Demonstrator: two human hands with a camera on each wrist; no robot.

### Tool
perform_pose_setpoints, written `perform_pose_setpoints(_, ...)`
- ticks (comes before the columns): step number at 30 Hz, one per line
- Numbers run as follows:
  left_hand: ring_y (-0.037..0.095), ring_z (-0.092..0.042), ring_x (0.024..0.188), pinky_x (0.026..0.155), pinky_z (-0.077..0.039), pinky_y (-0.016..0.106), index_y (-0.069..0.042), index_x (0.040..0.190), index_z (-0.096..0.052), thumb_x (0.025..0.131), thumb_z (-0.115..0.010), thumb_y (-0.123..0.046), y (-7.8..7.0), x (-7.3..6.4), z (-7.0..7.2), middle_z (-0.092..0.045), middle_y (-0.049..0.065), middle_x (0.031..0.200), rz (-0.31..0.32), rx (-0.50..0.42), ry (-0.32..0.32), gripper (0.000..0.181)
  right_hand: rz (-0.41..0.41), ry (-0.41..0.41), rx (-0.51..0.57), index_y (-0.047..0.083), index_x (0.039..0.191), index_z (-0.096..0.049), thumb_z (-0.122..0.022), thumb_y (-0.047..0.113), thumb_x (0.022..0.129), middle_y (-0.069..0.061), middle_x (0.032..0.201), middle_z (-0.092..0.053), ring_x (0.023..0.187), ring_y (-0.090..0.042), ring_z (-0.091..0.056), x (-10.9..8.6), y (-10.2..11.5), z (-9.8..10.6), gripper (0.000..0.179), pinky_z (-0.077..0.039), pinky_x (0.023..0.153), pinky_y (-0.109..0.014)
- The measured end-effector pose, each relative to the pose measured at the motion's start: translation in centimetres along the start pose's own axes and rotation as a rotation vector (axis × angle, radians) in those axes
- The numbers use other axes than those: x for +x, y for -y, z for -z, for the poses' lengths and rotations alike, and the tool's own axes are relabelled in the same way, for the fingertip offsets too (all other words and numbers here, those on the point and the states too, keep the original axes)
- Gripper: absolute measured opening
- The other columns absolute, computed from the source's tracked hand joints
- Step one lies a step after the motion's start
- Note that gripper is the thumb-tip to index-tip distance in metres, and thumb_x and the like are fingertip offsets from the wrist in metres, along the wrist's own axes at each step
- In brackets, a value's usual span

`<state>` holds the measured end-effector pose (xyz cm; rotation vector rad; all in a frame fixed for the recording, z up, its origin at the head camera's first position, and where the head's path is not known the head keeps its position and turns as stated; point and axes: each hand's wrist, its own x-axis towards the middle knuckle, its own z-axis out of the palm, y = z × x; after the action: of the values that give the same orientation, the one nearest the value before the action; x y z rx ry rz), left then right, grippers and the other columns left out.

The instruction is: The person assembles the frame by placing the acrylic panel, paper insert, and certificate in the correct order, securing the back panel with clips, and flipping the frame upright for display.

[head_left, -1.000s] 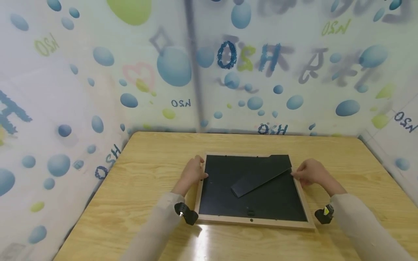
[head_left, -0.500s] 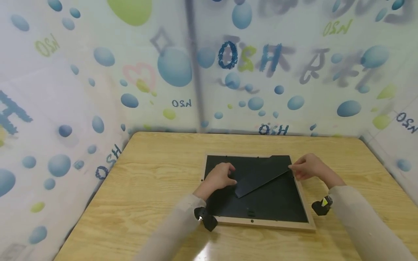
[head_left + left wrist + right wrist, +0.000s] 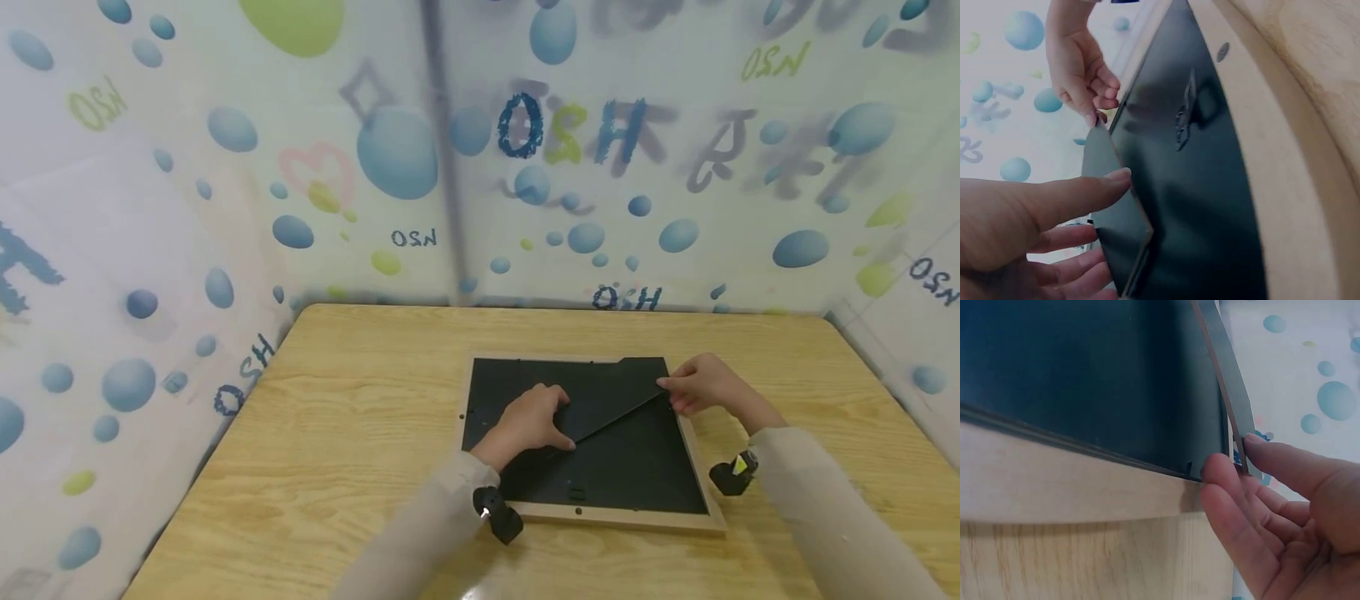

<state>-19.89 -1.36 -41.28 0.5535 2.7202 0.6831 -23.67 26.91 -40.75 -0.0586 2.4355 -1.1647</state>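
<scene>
A picture frame (image 3: 637, 518) with a light wood border lies face down, its black backing board (image 3: 637, 471) up. A black easel stand (image 3: 618, 402) slants across the board, its long edge raised. My right hand (image 3: 705, 383) pinches the stand's corner between thumb and fingers at the frame's right side. Over the board, my left hand (image 3: 525, 421) straddles the stand with loosely spread fingers. In the left wrist view its thumb (image 3: 1113, 181) overlaps the stand's face, and its fingertips are right at the far edge. The stand's lower end is hidden by this hand in the head view.
The frame lies on a wood-grain table (image 3: 360, 375). A small metal hanger (image 3: 1186, 115) sticks up from the backing near one border. Behind and at the sides stand white walls (image 3: 480, 208) with blue and green bubble prints.
My left hand has left the frame's left border and moved right, over the board to the stand. My right hand has gone from the right border up to the stand's corner.
</scene>
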Motion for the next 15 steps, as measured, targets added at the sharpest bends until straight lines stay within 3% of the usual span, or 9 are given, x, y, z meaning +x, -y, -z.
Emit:
perform_pose_setpoints(6,0.015,-0.052,0.084,0.072,-0.046,0.029,-0.010,0.119,-0.058,0.065,-0.086,-0.026,-0.3,-0.1,-0.2,-0.056,0.006,0.103,0.006,0.046,-0.022,0.063,0.008,-0.006,-0.005,-0.007,0.082,-0.063,-0.057,0.019,0.093,-0.005,0.064,-0.062,0.059,-0.018,-0.063,-0.2,0.3,0.0,0.029,-0.054,0.059,-0.034)
perform_pose_setpoints(15,0.015,-0.052,0.083,0.067,-0.045,0.028,-0.008,0.115,-0.058,0.065,-0.086,-0.025,0.1,-0.3,0.0,-0.054,0.004,0.098,-0.029,0.001,-0.047,0.060,0.050,-0.055,-0.055,-0.011,0.094,-0.063,-0.059,0.025,0.092,-0.005,0.069,-0.064,0.065,-0.021,-0.064,-1.0,1.2,0.7,0.037,-0.054,0.064,-0.036)
